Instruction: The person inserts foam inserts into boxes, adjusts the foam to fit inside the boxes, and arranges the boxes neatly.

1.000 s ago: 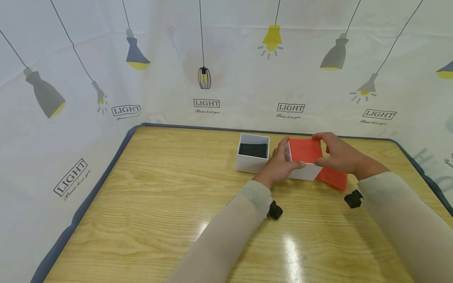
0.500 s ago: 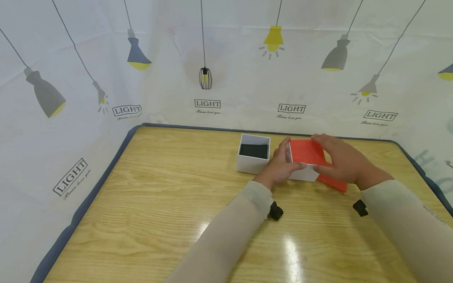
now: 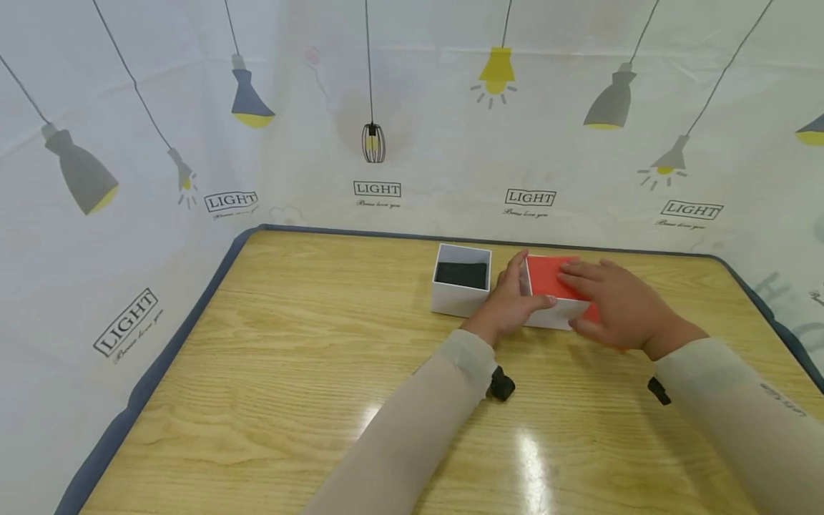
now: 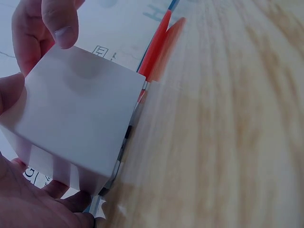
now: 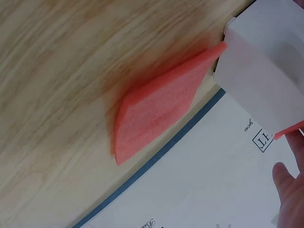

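A white box [image 3: 556, 315] stands on the table in the head view, with a red foam-like pad [image 3: 546, 275] at its open top. My left hand [image 3: 505, 306] grips this box, fingers along its left side and thumb over the front top edge. Extended fingers of my right hand [image 3: 624, 304] rest on the red pad's right part; its thumb is by the box's front right corner. A second red pad [image 5: 156, 109] lies on the table beside the box, plain in the right wrist view and mostly hidden under my right hand in the head view. The box's inside is hidden.
Just left of my left hand stands another white box [image 3: 453, 299], open on top, with a black pad [image 3: 460, 275] inside. A wooden table [image 3: 290, 343] with a dark blue edge lies beneath. Behind it hangs a white curtain [image 3: 438, 157] printed with lamps.
My right hand has gone from holding the red pad's right edge to lying with its fingers on top. The pad's raised right side now sits lower and flatter. My left hand keeps its place.
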Demonstrator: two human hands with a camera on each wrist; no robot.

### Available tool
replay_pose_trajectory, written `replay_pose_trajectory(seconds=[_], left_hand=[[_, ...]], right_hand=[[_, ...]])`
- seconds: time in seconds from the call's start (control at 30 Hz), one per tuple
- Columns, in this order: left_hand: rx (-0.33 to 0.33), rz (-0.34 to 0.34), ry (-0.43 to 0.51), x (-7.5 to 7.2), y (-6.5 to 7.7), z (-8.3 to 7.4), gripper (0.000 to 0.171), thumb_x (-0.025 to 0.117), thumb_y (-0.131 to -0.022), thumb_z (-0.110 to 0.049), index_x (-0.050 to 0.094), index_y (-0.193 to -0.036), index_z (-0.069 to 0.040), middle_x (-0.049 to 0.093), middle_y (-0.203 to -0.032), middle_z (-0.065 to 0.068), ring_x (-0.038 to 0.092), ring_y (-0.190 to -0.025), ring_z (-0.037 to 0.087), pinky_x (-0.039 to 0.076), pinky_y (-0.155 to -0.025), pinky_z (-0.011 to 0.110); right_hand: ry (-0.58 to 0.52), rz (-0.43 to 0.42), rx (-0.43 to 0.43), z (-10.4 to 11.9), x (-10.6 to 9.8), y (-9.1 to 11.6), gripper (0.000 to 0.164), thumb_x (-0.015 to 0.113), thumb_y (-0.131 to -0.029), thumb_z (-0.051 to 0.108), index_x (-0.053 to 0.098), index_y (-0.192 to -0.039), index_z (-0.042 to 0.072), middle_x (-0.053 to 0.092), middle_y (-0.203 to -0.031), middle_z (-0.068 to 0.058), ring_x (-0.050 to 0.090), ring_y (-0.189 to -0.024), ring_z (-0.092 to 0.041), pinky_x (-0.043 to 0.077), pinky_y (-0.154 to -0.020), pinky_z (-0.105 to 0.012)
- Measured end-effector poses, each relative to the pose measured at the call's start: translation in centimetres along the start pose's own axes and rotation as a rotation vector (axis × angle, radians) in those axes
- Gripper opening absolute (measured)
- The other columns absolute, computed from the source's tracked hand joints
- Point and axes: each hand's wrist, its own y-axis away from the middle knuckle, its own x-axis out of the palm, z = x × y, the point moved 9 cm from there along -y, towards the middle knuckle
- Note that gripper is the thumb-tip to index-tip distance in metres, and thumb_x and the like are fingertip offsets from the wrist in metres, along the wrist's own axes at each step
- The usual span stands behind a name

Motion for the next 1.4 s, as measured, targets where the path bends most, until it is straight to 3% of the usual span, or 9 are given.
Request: replay_pose_trajectory(seconds=[0.27,0.73,1.0,1.17,1.4], left_hand=[[0.010,0.006,0.016,0.0,0.0,0.0,0.100,0.082,-0.091,-0.033,0.019,-0.168,-0.039,0.034,-0.165,0.000,0.044,-0.141,0.021,0.036,-0.121,0.046],[0.020,-0.003,0.009,-0.1,0.0,0.0,0.099,0.081,-0.091,-0.033,0.019,-0.167,-0.041,0.035,-0.165,0.001,0.044,-0.141,0.021,0.036,-0.121,0.046],[0.003,0.005,0.010,-0.1,0.1,0.0,0.098,0.081,-0.091,-0.035,0.019,-0.167,-0.044,0.035,-0.164,-0.002,0.045,-0.138,0.021,0.037,-0.120,0.050],[-0.003,-0.002,0.000,-0.1,0.1,0.0,0.097,0.081,-0.090,-0.035,0.020,-0.165,-0.048,0.035,-0.164,-0.002,0.045,-0.139,0.020,0.036,-0.120,0.050],[-0.002,-0.005,0.004,0.0,0.1,0.0,0.098,0.082,-0.090,-0.032,0.020,-0.166,-0.045,0.035,-0.164,-0.001,0.045,-0.138,0.020,0.036,-0.121,0.048]], right_hand=[[-0.007,0.107,0.040,0.3,1.2,-0.3,0.067,0.074,-0.090,0.026,0.058,-0.147,-0.004,0.056,-0.154,-0.020,0.048,-0.145,-0.040,0.028,-0.120,-0.066],[-0.004,0.108,0.013,0.9,0.7,-0.7,0.060,0.076,-0.089,0.025,0.063,-0.142,-0.002,0.063,-0.147,-0.018,0.055,-0.139,-0.040,0.031,-0.119,-0.066],[0.045,0.023,-0.040,1.3,-0.5,-0.7,0.041,0.074,-0.084,0.018,0.076,-0.121,-0.001,0.075,-0.125,-0.015,0.068,-0.121,-0.036,0.041,-0.112,-0.066],[0.052,0.048,-0.033,1.3,-0.3,-0.9,0.036,0.074,-0.085,0.019,0.078,-0.116,0.001,0.078,-0.118,-0.012,0.071,-0.116,-0.033,0.041,-0.111,-0.067],[0.034,0.105,0.007,1.2,0.5,-1.5,0.034,0.074,-0.086,0.020,0.079,-0.115,0.003,0.079,-0.115,-0.010,0.072,-0.112,-0.032,0.041,-0.113,-0.066]])
